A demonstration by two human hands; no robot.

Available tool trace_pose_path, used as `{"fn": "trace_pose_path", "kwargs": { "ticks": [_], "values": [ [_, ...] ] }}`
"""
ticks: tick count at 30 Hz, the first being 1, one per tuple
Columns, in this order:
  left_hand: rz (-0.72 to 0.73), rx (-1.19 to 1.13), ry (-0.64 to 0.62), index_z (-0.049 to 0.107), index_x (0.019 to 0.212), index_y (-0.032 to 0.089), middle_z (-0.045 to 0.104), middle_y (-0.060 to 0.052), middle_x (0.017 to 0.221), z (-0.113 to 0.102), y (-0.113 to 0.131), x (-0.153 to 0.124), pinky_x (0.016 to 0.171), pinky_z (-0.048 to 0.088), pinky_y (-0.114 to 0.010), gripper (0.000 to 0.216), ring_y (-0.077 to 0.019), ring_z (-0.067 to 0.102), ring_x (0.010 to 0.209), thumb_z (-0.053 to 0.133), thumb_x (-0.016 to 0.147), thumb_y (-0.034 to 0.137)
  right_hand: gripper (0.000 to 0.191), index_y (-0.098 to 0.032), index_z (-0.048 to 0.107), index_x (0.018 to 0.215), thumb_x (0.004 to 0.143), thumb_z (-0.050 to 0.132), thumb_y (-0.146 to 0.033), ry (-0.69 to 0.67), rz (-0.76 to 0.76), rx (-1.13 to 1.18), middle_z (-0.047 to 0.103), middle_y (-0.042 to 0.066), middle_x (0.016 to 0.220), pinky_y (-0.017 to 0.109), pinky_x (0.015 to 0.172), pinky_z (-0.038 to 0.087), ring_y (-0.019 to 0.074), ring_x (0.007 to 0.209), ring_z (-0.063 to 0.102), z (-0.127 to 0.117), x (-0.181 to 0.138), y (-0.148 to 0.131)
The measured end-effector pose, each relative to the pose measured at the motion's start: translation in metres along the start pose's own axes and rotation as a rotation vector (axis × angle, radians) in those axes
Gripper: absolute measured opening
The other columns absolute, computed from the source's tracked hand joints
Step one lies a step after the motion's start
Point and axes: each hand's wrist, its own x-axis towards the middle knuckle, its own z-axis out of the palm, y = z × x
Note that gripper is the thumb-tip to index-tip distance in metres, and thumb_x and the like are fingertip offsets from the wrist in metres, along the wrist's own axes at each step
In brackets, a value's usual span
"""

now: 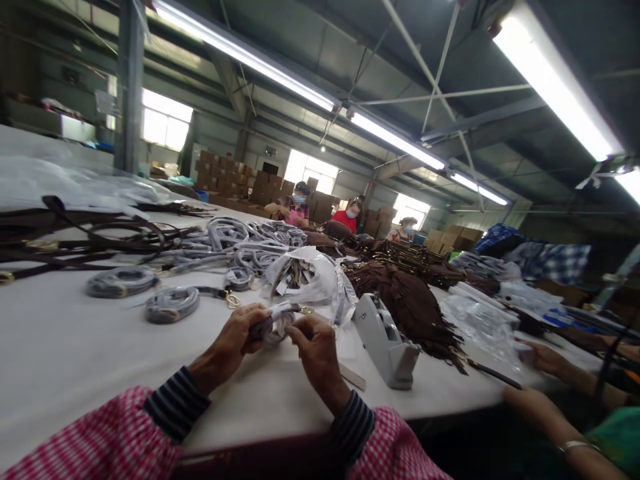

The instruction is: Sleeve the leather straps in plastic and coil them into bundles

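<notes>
My left hand [240,337] is closed around one side of a coiled strap [274,327] in pale plastic wrapping. The fingers of my right hand [320,350] are pinched at the coil's right edge, and a gold-coloured clasp [306,310] shows just above them. Left of my hands lie two more wrapped strap coils, one nearer [173,305] and one farther [121,281]. A grey tape dispenser [385,340] stands right of my right hand. Beyond my hands is an open white plastic bag [320,277] with small pale pieces inside.
Wrapped coils [235,240] are heaped behind. Loose dark straps [100,233] lie at left, brown tasselled pieces [400,300] at right. A co-worker's hands [537,407] hold a dark strap at the right table edge. Other people [297,203] work across the table [90,373].
</notes>
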Motion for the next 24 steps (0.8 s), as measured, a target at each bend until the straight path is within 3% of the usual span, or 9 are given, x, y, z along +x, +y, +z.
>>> {"fn": "trace_pose_path", "kwargs": {
  "ticks": [2,4,7,12,18,22,24],
  "values": [
    [-0.001,0.021,-0.021,0.053,0.069,0.018,0.044,0.006,0.058,0.0,-0.003,0.0,0.042,0.022,-0.019,0.032,-0.0073,0.032,0.049,0.068,0.08,0.043,0.007,-0.018,0.073,0.095,0.091,0.073,-0.023,0.033,-0.34,-0.272,0.071,0.005,0.093,0.028,0.076,0.049,0.0179,0.084,0.063,-0.01,0.005,-0.012],
    [0.008,0.038,-0.049,0.053,0.07,0.018,0.043,0.006,0.059,0.001,-0.005,0.0,0.043,0.022,-0.019,0.03,-0.0075,0.032,0.049,0.066,0.083,0.042,0.017,-0.021,0.071,0.114,0.096,0.069,-0.021,-0.073,-0.61,-0.532,0.071,0.006,0.11,0.03,0.084,0.05,0.021,0.1,0.064,-0.017,0.012,-0.024],
    [0.007,0.077,-0.096,0.051,0.073,0.019,0.042,0.006,0.06,0.002,-0.003,-0.004,0.044,0.022,-0.02,0.024,-0.0081,0.032,0.05,0.061,0.084,0.038,0.017,-0.02,0.066,0.118,0.103,0.061,-0.021,-0.232,-0.802,-0.806,0.071,0.004,0.104,0.029,0.078,0.05,0.0209,0.095,0.065,-0.018,0.018,-0.033],
    [-0.005,0.218,-0.125,0.053,0.084,0.021,0.042,0.008,0.061,0.006,0.009,-0.011,0.045,0.02,-0.02,0.013,-0.01,0.033,0.052,0.059,0.082,0.032,0.019,-0.013,0.062,0.119,0.101,0.057,-0.012,-0.154,-0.835,-1.028,0.067,0.009,0.101,0.033,0.07,0.048,0.0247,0.088,0.063,-0.002,0.014,-0.025],
    [0.107,0.449,-0.092,0.057,0.092,0.022,0.052,0.005,0.073,0.006,0.01,-0.013,0.053,0.033,-0.024,0.017,-0.014,0.044,0.063,0.065,0.078,0.028,0.019,-0.015,0.062,0.118,0.1,0.055,-0.012,-0.145,-0.807,-1.081,0.067,0.009,0.099,0.034,0.065,0.047,0.0255,0.085,0.063,0.005,0.018,-0.015],
    [0.333,0.658,-0.056,0.059,0.082,0.022,0.062,0.0,0.081,0.002,-0.002,-0.02,0.067,0.042,-0.029,0.021,-0.02,0.054,0.076,0.071,0.083,0.039,0.005,-0.018,0.063,0.099,0.098,0.06,-0.014,-0.222,-0.697,-0.982,0.067,0.007,0.1,0.034,0.072,0.051,0.0245,0.089,0.064,-0.009,0.016,-0.017],
    [0.366,0.741,-0.058,0.06,0.078,0.022,0.064,-0.001,0.079,-0.001,0.0,-0.019,0.065,0.042,-0.029,0.025,-0.0205,0.056,0.074,0.071,0.086,0.042,0.014,-0.02,0.063,0.111,0.097,0.065,-0.017,-0.255,-0.627,-0.837,0.068,0.005,0.109,0.033,0.082,0.053,0.0235,0.098,0.065,-0.021,0.01,-0.021]
  ]
}}
